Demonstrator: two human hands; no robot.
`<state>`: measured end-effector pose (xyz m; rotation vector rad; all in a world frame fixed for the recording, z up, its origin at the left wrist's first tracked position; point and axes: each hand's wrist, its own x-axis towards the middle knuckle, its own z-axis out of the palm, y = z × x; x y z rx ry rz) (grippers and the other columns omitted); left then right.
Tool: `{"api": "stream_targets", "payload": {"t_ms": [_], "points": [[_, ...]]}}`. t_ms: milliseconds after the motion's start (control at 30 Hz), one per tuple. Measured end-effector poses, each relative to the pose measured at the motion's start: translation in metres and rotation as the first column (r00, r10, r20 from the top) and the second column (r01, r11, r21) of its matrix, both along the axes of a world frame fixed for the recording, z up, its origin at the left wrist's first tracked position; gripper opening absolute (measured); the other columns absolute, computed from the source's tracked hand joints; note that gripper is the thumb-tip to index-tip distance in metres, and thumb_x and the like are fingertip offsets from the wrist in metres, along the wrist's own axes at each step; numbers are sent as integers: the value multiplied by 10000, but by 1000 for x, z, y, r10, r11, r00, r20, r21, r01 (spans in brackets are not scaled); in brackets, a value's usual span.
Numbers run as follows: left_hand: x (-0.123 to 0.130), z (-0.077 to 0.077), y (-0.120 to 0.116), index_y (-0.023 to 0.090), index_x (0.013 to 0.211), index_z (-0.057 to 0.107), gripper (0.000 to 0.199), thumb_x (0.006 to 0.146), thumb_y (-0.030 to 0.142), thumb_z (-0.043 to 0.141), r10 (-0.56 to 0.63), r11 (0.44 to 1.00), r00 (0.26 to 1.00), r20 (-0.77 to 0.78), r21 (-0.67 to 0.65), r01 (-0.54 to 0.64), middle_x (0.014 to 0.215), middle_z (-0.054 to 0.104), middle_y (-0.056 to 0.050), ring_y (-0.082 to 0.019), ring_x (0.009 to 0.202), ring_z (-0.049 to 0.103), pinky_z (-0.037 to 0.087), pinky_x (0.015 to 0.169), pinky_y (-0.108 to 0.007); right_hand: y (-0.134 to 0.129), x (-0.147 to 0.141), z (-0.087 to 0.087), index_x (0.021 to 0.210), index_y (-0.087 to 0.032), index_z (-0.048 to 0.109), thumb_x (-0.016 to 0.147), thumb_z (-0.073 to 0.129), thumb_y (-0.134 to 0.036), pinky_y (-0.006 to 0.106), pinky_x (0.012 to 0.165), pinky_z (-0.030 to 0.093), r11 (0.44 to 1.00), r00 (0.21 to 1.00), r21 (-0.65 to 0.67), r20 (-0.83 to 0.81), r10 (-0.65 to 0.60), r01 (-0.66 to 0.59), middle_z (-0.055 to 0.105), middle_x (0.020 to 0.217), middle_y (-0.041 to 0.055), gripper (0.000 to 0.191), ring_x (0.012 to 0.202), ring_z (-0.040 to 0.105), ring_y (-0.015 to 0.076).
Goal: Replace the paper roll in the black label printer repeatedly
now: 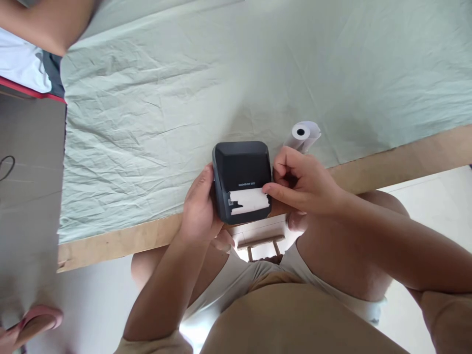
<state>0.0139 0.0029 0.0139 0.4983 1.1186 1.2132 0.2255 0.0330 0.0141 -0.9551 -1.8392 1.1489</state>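
Note:
A black label printer with rounded corners is held at the table's front edge. My left hand is closed round its left side, the fingers partly hidden beneath it. On the lower part of its face is a ragged white patch, perhaps torn paper. My right hand is at the printer's right side with curled fingers, its thumb tip touching the edge by the white patch. Just beyond that hand lies a white paper roll with a dark core and a loose end, partly hidden by the fingers.
A wrinkled pale green cloth covers the table, whose wooden edge faces my lap. Another person's arm reaches in at the upper left, near white fabric. A foot in a pink slipper is at the lower left.

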Motion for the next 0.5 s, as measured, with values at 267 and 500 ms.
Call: {"api": "stream_targets", "payload": {"t_ms": [267, 500], "points": [[-2, 4, 1, 209, 838, 766, 463, 873, 626, 963, -55, 993, 998, -9, 106, 56, 779, 776, -40, -327, 1007, 862, 738, 833, -407, -1, -1, 6, 866, -276, 424, 893, 872, -268, 222, 452, 303, 996, 998, -88, -63, 24, -30, 487, 603, -126, 449, 484, 403, 53], [-3, 10, 2, 214, 741, 686, 462, 859, 541, 991, -72, 989, 997, -29, 129, 76, 626, 612, 33, -168, 601, 663, 615, 579, -304, -1, 2, 12, 940, -285, 439, 914, 858, -287, 236, 481, 328, 987, 997, -139, -42, 70, -76, 467, 576, -156, 419, 485, 436, 70]]}}
